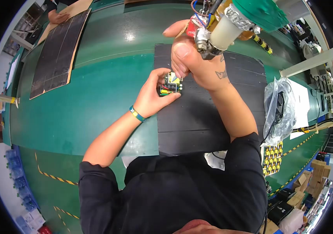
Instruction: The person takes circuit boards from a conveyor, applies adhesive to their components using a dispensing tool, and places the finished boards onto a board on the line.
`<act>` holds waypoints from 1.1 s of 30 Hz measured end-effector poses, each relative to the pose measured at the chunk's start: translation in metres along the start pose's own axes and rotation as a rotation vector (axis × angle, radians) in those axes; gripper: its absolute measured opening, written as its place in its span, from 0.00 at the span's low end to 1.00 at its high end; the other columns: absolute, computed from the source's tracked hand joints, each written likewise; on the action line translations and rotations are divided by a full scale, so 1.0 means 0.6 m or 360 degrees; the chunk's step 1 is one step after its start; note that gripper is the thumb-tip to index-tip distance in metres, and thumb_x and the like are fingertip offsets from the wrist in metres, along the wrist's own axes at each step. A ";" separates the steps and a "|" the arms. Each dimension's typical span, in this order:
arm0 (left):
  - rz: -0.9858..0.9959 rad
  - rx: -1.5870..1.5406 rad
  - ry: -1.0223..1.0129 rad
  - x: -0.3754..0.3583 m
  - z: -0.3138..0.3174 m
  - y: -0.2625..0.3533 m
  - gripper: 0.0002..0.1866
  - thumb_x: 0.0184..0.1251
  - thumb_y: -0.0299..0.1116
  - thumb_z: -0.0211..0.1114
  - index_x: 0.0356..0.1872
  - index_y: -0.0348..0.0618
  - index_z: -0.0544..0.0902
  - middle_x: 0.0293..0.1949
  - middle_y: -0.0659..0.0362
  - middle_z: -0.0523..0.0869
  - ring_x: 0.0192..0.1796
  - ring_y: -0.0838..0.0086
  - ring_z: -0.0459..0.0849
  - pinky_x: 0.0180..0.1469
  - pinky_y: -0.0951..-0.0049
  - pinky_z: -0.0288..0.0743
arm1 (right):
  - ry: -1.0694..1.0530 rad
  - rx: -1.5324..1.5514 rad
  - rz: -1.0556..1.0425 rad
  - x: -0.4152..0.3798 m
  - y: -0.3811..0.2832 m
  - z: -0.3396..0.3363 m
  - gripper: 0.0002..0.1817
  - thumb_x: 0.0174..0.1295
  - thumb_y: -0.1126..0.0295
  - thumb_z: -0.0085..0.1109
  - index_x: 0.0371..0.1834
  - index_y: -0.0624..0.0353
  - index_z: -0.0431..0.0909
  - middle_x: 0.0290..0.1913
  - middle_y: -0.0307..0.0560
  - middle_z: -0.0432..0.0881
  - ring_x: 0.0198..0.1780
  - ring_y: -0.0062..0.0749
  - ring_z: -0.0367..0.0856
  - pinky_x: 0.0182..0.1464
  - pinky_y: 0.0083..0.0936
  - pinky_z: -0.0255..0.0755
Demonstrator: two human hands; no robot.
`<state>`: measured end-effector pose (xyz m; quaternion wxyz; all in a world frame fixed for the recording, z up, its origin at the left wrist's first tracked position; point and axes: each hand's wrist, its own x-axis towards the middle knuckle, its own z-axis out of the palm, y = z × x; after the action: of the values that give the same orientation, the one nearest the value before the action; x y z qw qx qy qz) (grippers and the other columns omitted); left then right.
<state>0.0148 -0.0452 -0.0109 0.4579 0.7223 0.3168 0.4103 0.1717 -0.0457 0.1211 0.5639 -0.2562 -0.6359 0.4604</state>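
Far left, top: a dark mat (55, 52) on cardboard is seen, with another person's hand (58, 17) at its upper edge, mostly cut off. Centre: a small circuit board (171, 84) is pinched at its edges by the left hand (152, 95), fingers curled around it, held just above the black mat (209, 113) on the green bench (96, 97). Component detail can't be resolved. The right hand (197, 58) is clenched around a powered tool (228, 23) with wires; its tip is hidden behind the fingers, its top cropped. Right: a clear plastic bag (279, 109), contents unclear.
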 end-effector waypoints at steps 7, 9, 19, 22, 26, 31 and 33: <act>-0.0032 -0.0065 -0.0027 0.001 0.001 0.008 0.35 0.49 0.31 0.77 0.58 0.40 0.68 0.48 0.57 0.76 0.47 0.74 0.78 0.53 0.72 0.74 | -0.0046 0.0037 -0.0032 -0.004 0.009 0.004 0.16 0.65 0.69 0.55 0.52 0.67 0.68 0.17 0.38 0.67 0.16 0.18 0.65 0.20 0.20 0.66; -0.0025 -0.0149 -0.0023 0.001 0.003 0.009 0.35 0.49 0.31 0.77 0.58 0.40 0.69 0.48 0.57 0.76 0.47 0.74 0.78 0.53 0.72 0.74 | 0.0009 0.0083 0.0065 -0.006 0.009 0.005 0.15 0.65 0.68 0.56 0.50 0.66 0.68 0.17 0.38 0.67 0.16 0.18 0.64 0.20 0.19 0.65; 0.0004 -0.0049 0.0012 0.003 -0.003 0.001 0.35 0.49 0.31 0.77 0.59 0.40 0.69 0.48 0.58 0.75 0.47 0.75 0.74 0.53 0.73 0.73 | 0.0071 0.0052 0.0110 -0.007 0.004 0.002 0.13 0.66 0.69 0.56 0.47 0.64 0.68 0.17 0.38 0.67 0.16 0.18 0.64 0.20 0.19 0.64; 0.0039 -0.0107 0.0046 0.003 -0.003 -0.002 0.36 0.49 0.32 0.77 0.59 0.40 0.69 0.48 0.59 0.75 0.46 0.76 0.73 0.52 0.73 0.73 | 0.0110 0.0077 0.0119 -0.006 0.007 0.001 0.13 0.66 0.69 0.56 0.49 0.64 0.68 0.18 0.38 0.67 0.17 0.18 0.64 0.20 0.19 0.64; 0.0002 -0.0059 0.0060 0.002 -0.005 -0.003 0.36 0.49 0.33 0.77 0.59 0.40 0.69 0.48 0.58 0.75 0.46 0.76 0.73 0.52 0.74 0.73 | -0.0048 0.0044 -0.0068 0.000 0.009 -0.007 0.16 0.66 0.69 0.55 0.52 0.65 0.68 0.18 0.38 0.67 0.17 0.18 0.64 0.20 0.20 0.65; 0.0024 -0.0013 0.0074 0.006 -0.005 0.008 0.36 0.50 0.34 0.77 0.59 0.40 0.68 0.48 0.57 0.75 0.48 0.73 0.76 0.53 0.72 0.73 | -0.0026 0.0134 -0.0037 -0.005 0.010 -0.011 0.19 0.67 0.66 0.56 0.55 0.65 0.67 0.17 0.36 0.65 0.17 0.18 0.63 0.20 0.20 0.64; -0.0006 0.0150 0.0132 0.011 -0.023 0.018 0.36 0.50 0.35 0.77 0.59 0.40 0.68 0.48 0.56 0.76 0.49 0.72 0.77 0.53 0.71 0.74 | -0.0051 0.0180 -0.0154 0.002 0.018 -0.008 0.20 0.67 0.64 0.56 0.56 0.65 0.66 0.17 0.35 0.63 0.16 0.18 0.62 0.19 0.19 0.62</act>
<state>0.0068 -0.0385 0.0046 0.4105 0.7248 0.3559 0.4236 0.1739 -0.0388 0.1121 0.5887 -0.1855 -0.6295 0.4720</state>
